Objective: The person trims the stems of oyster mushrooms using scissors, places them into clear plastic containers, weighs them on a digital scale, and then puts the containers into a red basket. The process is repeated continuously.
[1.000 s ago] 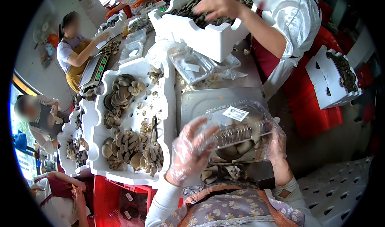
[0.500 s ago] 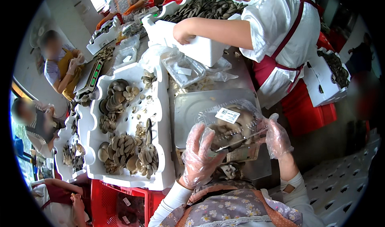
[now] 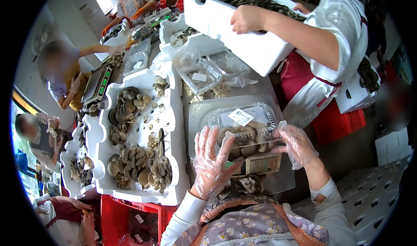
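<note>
A clear plastic clamshell box of oyster mushrooms (image 3: 248,135), with a white label on its lid, rests on the metal plate of a scale (image 3: 200,111) in front of me. Both my hands wear thin clear plastic gloves. At the box's left side my left hand (image 3: 213,161) is open, its fingers spread upward and its thumb near the box edge. My right hand (image 3: 297,146) has its fingertips at the box's right rim, gripping it. The scale's worn front panel (image 3: 263,163) shows just below the box.
A white foam crate (image 3: 176,176) of loose mushrooms stands to my left, above a red basket (image 3: 114,215). Empty clear boxes (image 3: 200,74) lie behind the scale. Some mushrooms (image 3: 249,184) sit close to my apron. At the far right a co-worker holds another foam crate (image 3: 234,37); other people work at left.
The box has come down from a tilt to lie level on the scale. My left hand has opened off its side. The co-worker's crate has been lifted and moved right, baring another crate behind.
</note>
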`<action>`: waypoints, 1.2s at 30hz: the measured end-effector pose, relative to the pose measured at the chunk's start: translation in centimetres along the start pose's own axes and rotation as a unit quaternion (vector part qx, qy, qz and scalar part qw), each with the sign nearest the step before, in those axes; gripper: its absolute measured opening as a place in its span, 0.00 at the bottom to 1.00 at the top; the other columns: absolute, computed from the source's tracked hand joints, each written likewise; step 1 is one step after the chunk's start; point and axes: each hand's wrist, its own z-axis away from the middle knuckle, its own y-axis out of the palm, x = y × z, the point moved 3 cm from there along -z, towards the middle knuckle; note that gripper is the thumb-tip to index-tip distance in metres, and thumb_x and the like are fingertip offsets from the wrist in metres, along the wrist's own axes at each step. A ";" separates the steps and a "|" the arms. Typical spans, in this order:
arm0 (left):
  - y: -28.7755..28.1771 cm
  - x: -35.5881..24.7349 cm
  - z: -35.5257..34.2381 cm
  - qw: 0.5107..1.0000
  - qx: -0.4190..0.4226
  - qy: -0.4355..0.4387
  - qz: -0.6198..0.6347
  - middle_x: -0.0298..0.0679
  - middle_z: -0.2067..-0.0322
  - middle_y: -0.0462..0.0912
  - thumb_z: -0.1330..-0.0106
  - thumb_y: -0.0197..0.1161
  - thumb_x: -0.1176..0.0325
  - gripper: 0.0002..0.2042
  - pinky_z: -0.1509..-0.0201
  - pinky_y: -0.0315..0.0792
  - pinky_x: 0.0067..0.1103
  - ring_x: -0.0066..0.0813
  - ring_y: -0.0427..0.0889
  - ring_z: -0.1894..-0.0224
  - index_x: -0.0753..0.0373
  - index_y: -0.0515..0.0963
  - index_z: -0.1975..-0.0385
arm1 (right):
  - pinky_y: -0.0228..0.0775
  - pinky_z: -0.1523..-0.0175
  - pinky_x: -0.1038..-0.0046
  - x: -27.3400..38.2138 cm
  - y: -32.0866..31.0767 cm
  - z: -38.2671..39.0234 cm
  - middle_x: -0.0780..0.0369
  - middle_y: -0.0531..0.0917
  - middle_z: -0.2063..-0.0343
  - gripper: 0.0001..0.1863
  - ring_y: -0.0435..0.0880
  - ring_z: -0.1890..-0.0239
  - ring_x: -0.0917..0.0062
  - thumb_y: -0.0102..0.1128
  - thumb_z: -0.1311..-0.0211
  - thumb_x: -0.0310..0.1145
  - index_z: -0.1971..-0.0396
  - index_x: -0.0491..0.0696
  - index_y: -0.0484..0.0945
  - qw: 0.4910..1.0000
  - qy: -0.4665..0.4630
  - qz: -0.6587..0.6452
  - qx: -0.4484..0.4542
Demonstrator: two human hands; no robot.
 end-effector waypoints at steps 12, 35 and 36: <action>-0.4 1.8 -1.0 0.995 -0.011 -0.022 0.095 0.53 0.33 0.66 0.54 0.79 0.76 0.42 0.33 0.71 0.41 0.58 0.69 0.32 0.54 0.69 0.34 | 0.80 0.48 0.53 0.3 0.5 -0.4 0.61 0.79 0.56 0.10 0.80 0.50 0.70 0.61 0.34 0.32 0.57 0.43 0.79 0.995 0.035 -0.088 -0.006; 2.5 5.0 0.9 0.975 -0.110 -0.138 0.138 0.50 0.35 0.65 0.43 0.73 0.69 0.35 0.42 0.77 0.34 0.47 0.74 0.39 0.56 0.67 0.34 | 0.81 0.49 0.65 -1.7 -0.6 -0.6 0.61 0.79 0.59 0.11 0.81 0.55 0.74 0.59 0.31 0.36 0.57 0.44 0.77 0.998 0.015 0.067 -0.012; 2.2 4.6 0.9 0.981 -0.107 -0.133 0.098 0.50 0.35 0.65 0.45 0.75 0.68 0.38 0.39 0.74 0.38 0.48 0.72 0.37 0.58 0.64 0.32 | 0.81 0.48 0.63 -1.4 -0.4 -0.4 0.61 0.78 0.59 0.10 0.81 0.55 0.73 0.59 0.30 0.34 0.57 0.44 0.77 0.998 0.019 0.059 -0.007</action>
